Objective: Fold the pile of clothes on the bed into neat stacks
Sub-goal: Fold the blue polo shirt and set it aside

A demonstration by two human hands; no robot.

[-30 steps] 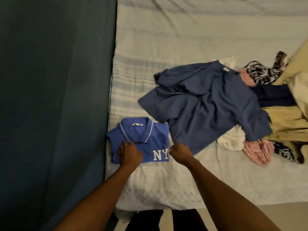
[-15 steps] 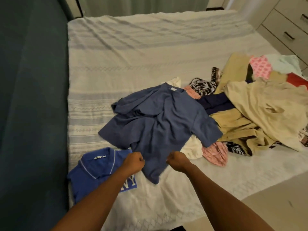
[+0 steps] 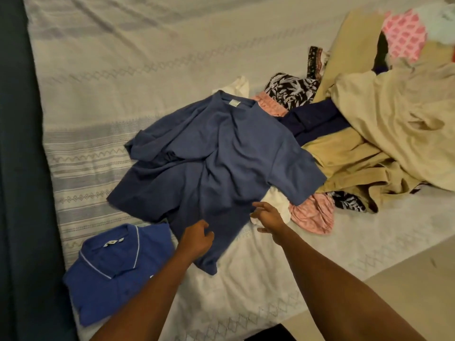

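Dark blue panel (image 3: 17,168) fills the left edge; beside it the bed (image 3: 123,70) runs away under a pale woven cover with bands of stitched pattern. At its near left corner lies one folded polo shirt (image 3: 110,279), bright blue with white piping, collar at the far end, long axis running roughly away from the person. Just right of it the left hand (image 3: 197,238) hovers over the near hem of the T-shirt (image 3: 221,156); its grip is slack, fingers loosely curled with a gap to the thumb, nothing seen held.

The one slate-blue T-shirt lies spread mid-bed, collar and neck label at the far end, hem toward the person; its long axis runs near to far, tipped slightly right at the collar; the sleeve on the left is bunched, the sleeve on the right lies flat over the edge of the pile (image 3: 394,131). The right hand (image 3: 268,215) is at the shirt's near right edge, grip wide, fingers straight and spread, holding nothing; whether the fingertips touch cloth I cannot tell.

On the right sits one unsorted pile, mostly tan cloth; in it show two pink ruffled patches, two black-and-white printed patches, one navy piece, one cream piece under the flat sleeve, and one pink-and-white patterned piece at the far right; how many garments these make I cannot tell. Beige floor (image 3: 406,279) shows at the lower right.
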